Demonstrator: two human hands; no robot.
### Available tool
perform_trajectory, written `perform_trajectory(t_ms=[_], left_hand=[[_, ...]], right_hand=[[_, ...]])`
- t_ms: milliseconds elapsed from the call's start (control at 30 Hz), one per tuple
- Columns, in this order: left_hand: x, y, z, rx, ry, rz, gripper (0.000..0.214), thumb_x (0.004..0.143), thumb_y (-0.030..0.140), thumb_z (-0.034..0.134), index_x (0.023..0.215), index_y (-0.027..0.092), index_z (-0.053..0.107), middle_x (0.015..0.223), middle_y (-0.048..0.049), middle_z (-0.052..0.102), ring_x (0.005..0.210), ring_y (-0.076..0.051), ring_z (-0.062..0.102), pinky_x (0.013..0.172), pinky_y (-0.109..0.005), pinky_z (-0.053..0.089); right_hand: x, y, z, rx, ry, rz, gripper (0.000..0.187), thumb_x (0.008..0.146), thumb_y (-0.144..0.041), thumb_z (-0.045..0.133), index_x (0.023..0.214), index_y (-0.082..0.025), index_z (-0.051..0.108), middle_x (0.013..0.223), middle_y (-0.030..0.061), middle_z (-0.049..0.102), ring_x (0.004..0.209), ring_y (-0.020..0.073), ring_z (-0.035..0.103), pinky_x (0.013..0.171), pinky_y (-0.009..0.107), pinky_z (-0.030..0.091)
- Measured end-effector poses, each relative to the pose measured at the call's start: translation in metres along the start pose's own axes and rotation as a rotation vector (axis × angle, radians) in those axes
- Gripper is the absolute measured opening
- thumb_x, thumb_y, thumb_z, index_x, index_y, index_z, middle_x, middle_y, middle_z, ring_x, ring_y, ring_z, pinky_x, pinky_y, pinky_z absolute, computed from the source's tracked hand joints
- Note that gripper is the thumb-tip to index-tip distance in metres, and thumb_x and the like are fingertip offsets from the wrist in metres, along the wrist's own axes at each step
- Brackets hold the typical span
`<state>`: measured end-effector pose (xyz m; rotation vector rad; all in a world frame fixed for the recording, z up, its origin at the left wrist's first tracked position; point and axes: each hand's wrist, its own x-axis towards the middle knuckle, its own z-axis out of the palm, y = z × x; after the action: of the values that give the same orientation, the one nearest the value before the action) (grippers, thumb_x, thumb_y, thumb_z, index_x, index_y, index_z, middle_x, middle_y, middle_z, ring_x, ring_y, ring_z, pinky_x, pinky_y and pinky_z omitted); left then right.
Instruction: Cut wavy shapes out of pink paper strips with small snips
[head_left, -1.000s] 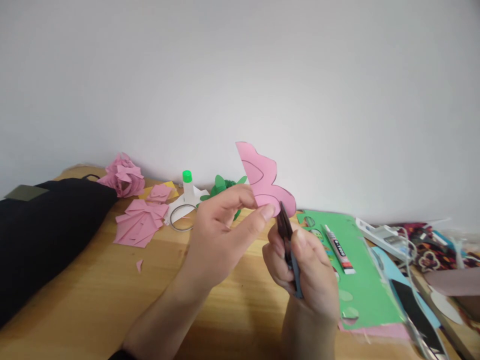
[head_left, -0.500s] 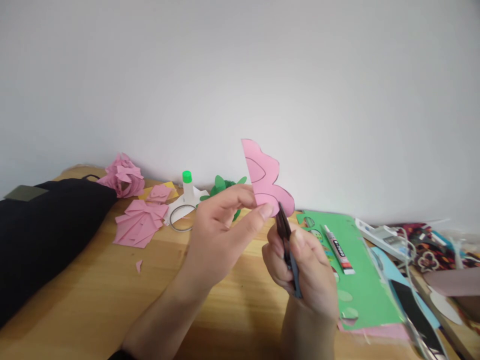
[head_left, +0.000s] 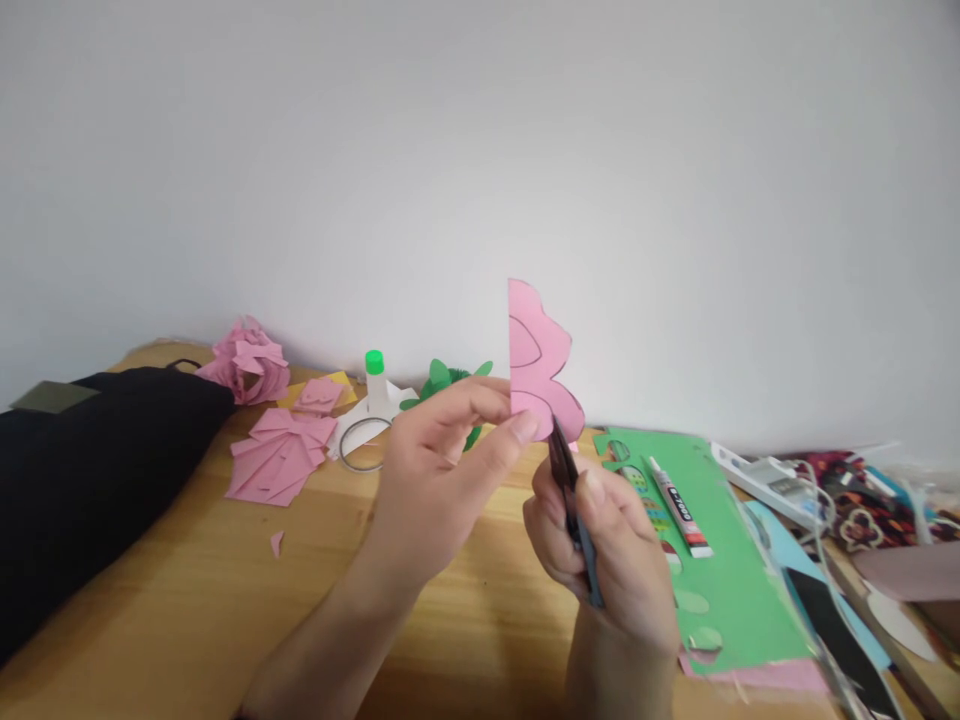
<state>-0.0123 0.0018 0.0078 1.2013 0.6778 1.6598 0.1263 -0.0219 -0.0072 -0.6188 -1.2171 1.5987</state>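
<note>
My left hand (head_left: 439,470) pinches the lower edge of a folded pink paper cutout (head_left: 538,360) with dark drawn curves, held upright above the wooden table (head_left: 187,600). My right hand (head_left: 607,560) is closed round a small pair of dark scissors (head_left: 568,490), whose blades meet the bottom of the pink cutout just right of my left thumb.
A black bag (head_left: 90,470) lies at the left. Pink paper pieces (head_left: 277,450), a crumpled pink flower (head_left: 244,360), a green-capped glue bottle (head_left: 374,385), a wire ring (head_left: 360,440) and green paper leaves (head_left: 442,380) sit behind. A green sheet (head_left: 720,560) with a glue tube (head_left: 679,500) lies right, beside mixed clutter (head_left: 862,500).
The pink cutout has turned in my left hand so it shows more edge-on and sits a little further right. The scissors stay at its lower edge.
</note>
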Motion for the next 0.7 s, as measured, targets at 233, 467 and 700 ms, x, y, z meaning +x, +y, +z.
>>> perform_trajectory(t_ms=[233,467,700], left_hand=[[-0.0005,-0.0027,-0.0022,0.023,-0.029,0.020,0.012,0.088,0.018,0.067,0.079,0.024,0.073,0.086,0.0034,0.076,0.084,-0.011,0.070,0.082,-0.022,0.053],[-0.0011,-0.0038,-0.0026,0.022,-0.047,-0.008,0.011,0.088,0.018,0.067,0.078,0.022,0.072,0.089,0.0000,0.076,0.087,-0.015,0.069,0.085,-0.029,0.054],[-0.0017,-0.0020,-0.0018,0.013,-0.049,-0.019,0.014,0.088,0.018,0.066,0.076,0.021,0.070,0.089,-0.0004,0.075,0.086,-0.015,0.069,0.084,-0.029,0.053]], right_hand=[[0.0018,-0.0001,0.0003,0.024,-0.006,0.000,0.036,0.097,-0.048,0.054,0.076,-0.019,0.054,0.045,-0.0111,0.030,0.035,0.0045,0.015,0.033,0.017,0.011],[0.0030,0.0008,0.0018,0.050,0.003,-0.004,0.038,0.096,-0.050,0.055,0.076,-0.018,0.053,0.045,-0.0118,0.029,0.034,0.0036,0.014,0.032,0.015,0.012],[0.0016,0.0008,0.0022,0.044,-0.004,-0.012,0.037,0.096,-0.050,0.056,0.075,-0.019,0.053,0.045,-0.0116,0.030,0.035,0.0037,0.014,0.033,0.016,0.012]])
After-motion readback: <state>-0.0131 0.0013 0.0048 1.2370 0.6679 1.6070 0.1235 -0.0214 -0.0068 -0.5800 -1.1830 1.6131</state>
